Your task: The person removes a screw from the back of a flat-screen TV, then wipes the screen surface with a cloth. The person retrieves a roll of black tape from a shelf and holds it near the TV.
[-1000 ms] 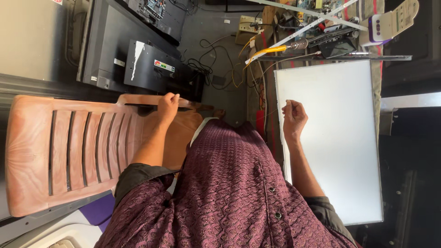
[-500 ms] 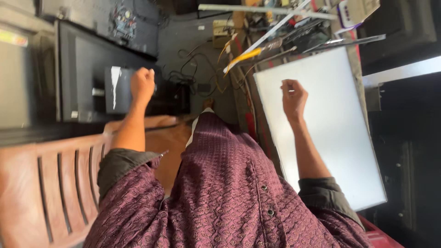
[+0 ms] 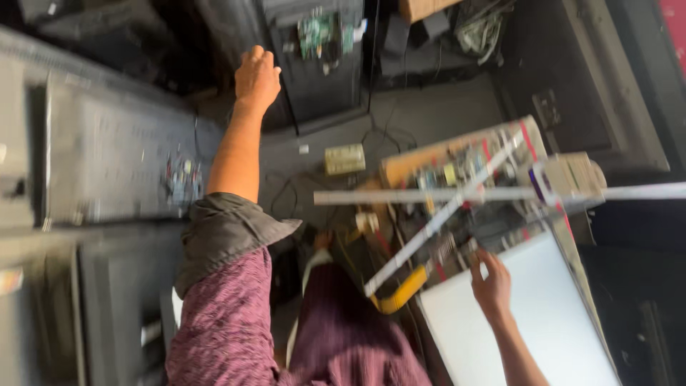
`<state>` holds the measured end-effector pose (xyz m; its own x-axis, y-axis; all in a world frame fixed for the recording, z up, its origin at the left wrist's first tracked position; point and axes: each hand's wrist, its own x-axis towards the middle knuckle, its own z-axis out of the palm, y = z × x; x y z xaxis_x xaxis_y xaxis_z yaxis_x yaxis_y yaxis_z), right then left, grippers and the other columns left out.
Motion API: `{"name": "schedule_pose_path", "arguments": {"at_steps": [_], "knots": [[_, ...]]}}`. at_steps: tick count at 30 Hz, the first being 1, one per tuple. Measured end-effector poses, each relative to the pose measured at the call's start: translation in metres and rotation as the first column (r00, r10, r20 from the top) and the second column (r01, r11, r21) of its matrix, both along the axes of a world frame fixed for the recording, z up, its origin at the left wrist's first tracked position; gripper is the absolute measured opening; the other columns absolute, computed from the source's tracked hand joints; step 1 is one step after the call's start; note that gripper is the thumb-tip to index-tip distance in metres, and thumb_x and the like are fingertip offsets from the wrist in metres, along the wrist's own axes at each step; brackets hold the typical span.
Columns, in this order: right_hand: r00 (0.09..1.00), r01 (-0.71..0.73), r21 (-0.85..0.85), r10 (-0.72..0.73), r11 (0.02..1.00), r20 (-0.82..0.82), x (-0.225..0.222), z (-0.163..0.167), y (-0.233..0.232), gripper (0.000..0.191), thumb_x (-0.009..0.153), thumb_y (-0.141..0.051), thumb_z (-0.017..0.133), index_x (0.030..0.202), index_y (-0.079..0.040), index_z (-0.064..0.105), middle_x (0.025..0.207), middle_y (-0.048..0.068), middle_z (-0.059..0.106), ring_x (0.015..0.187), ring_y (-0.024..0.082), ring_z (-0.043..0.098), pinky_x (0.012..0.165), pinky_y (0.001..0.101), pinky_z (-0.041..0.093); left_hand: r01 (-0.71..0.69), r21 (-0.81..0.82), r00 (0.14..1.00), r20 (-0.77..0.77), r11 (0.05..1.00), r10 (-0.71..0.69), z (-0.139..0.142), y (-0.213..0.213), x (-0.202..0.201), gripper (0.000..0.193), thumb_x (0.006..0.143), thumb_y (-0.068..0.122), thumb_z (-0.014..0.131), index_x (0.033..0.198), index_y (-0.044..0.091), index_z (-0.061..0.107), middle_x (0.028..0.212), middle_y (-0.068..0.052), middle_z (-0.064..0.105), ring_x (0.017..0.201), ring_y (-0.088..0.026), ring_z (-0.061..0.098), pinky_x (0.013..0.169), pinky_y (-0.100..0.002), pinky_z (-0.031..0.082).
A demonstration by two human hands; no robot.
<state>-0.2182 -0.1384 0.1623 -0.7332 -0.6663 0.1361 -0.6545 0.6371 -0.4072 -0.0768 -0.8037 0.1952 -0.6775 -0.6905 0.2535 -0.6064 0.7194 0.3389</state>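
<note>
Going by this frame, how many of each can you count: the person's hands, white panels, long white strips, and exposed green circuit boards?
Hands: 2, left hand reaching up, right hand at the panel's top edge
White panel: 1
Long white strips: 2, one level, one slanted
Green circuit board: 1
Total: 6

We see the left hand point(image 3: 257, 75) loosely closed, raised near the dark panel with a green circuit board point(image 3: 318, 32). Right hand point(image 3: 491, 284) fingers spread, touching the top edge of the white panel point(image 3: 529, 322). Above that panel: cluttered tray of parts point(image 3: 457, 168), white strips point(image 3: 457, 194) crossing it, yellow tube point(image 3: 401, 293) just left. Frame blurred.
</note>
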Motion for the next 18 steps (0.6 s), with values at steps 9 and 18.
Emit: {"name": "schedule_pose_path", "arguments": {"at_steps": [9, 18], "knots": [[0.934, 0.353, -0.058, -0.356, 0.934, -0.046, -0.038, -0.015, -0.012, 0.018, 0.101, -0.013, 0.071, 0.118, -0.008, 0.076, 0.086, 0.008, 0.072, 0.071, 0.013, 0.065, 0.069, 0.0275, 0.051, 0.018, 0.01, 0.964, 0.265, 1.0, -0.02, -0.09, -0.163, -0.133, 0.072, 0.095, 0.02, 0.072, 0.155, 0.001, 0.038, 0.165, -0.015, 0.03, 0.148, -0.04, 0.03, 0.108, -0.055, 0.039], [0.804, 0.571, 0.085, -0.577, 0.817, 0.145, -0.059, -0.031, -0.034, 0.016, 0.104, -0.011, 0.07, 0.117, -0.005, 0.075, 0.081, 0.009, 0.072, 0.071, 0.012, 0.068, 0.073, 0.0256, 0.054, -0.011, 0.071, 0.952, 0.306, 0.997, -0.012, -0.15, -0.208, -0.167, 0.077, 0.09, 0.011, 0.07, 0.158, 0.001, 0.036, 0.164, -0.018, 0.032, 0.149, -0.041, 0.029, 0.114, -0.059, 0.029]]}}
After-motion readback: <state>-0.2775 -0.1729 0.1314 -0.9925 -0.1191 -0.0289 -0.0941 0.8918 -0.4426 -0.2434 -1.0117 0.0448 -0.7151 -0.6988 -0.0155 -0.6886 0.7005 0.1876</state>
